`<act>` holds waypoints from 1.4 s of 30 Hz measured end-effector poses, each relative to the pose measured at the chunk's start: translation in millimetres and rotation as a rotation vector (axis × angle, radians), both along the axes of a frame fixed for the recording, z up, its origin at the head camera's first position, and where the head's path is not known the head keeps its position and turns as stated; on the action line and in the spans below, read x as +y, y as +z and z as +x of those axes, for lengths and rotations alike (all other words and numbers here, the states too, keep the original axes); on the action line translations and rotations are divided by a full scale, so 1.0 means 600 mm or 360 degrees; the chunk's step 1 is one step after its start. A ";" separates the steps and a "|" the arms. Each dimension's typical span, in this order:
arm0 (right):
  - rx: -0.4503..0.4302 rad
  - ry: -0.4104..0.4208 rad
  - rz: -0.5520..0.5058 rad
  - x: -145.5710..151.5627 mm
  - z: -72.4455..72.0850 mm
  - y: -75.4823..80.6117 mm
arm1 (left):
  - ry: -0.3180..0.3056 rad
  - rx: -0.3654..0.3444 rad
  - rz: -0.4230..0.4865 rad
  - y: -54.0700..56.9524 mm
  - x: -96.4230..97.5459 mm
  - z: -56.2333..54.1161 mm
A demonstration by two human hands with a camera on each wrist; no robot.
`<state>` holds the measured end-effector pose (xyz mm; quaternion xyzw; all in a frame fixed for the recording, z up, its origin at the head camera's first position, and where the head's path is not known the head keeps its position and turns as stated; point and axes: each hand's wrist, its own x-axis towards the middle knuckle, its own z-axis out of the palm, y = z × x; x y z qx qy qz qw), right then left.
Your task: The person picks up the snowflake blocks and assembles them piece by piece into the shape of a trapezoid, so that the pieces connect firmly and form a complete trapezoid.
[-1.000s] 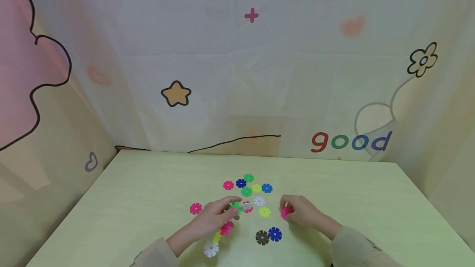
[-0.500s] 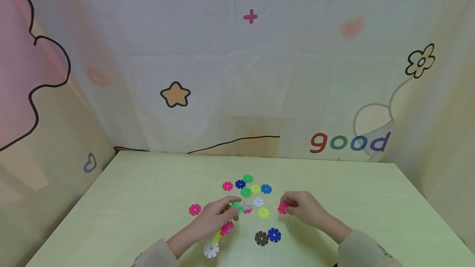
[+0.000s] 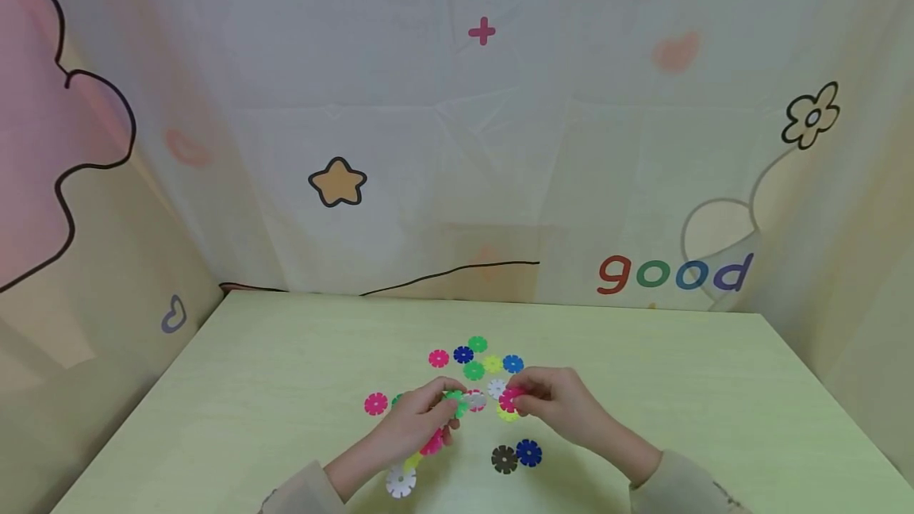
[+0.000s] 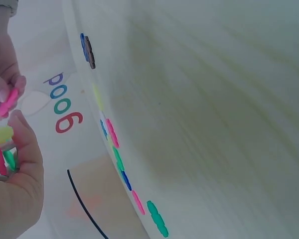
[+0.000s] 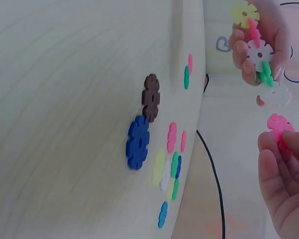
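In the head view my left hand (image 3: 414,420) grips a chain of interlocking snowflake discs. A green disc (image 3: 458,404) shows by its thumb, and a white disc (image 3: 401,481) hangs at the chain's lower end. The right wrist view shows more of it: yellow (image 5: 245,15), pink (image 5: 254,32), white (image 5: 259,54), green (image 5: 265,74), then a white end disc (image 5: 275,94). Between thumb and fingers my right hand (image 3: 567,405) pinches a loose pink disc (image 3: 508,399). That disc is close to the white end disc but apart from it. The left palm hides part of the chain.
Loose discs lie on the pale table (image 3: 643,371): several beyond the hands, including a light blue disc (image 3: 512,364), and a pink disc (image 3: 376,404) at left. Nearer are a brown disc (image 3: 504,459) and a dark blue disc (image 3: 529,453). A printed curtain (image 3: 400,133) stands behind.
My right hand has lifted the pink disc and carried it left toward the chain. The left hand stays nearly in place; the chain's lower end has shifted slightly left.
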<state>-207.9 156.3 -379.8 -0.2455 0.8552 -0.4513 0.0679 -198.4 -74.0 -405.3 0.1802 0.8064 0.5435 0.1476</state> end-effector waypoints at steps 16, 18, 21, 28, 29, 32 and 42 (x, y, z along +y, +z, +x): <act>-0.0309 0.0001 -0.0195 -0.016 0.004 0.006 | -0.0031 0.0161 -0.0076 0.004 0.005 0.006; -0.0330 -0.0002 -0.0207 -0.016 0.004 0.006 | -0.0051 0.0179 -0.0084 0.003 0.003 0.006; -0.0355 -0.0010 -0.0224 -0.016 0.004 0.006 | -0.0063 0.0218 -0.0117 0.000 0.003 0.005; -0.0343 -0.0009 -0.0231 -0.020 0.009 0.009 | -0.0026 0.0449 -0.0322 -0.004 0.009 0.008; -0.0333 -0.0014 -0.0224 -0.020 0.010 0.010 | -0.0019 0.0481 -0.0347 -0.004 0.009 0.009; -0.0296 -0.0027 -0.0223 -0.022 0.016 0.010 | -0.0024 0.0556 -0.0399 0.000 0.011 0.013; -0.0098 0.0014 -0.0237 -0.031 0.036 0.011 | -0.0077 0.0699 -0.0424 0.006 0.018 0.027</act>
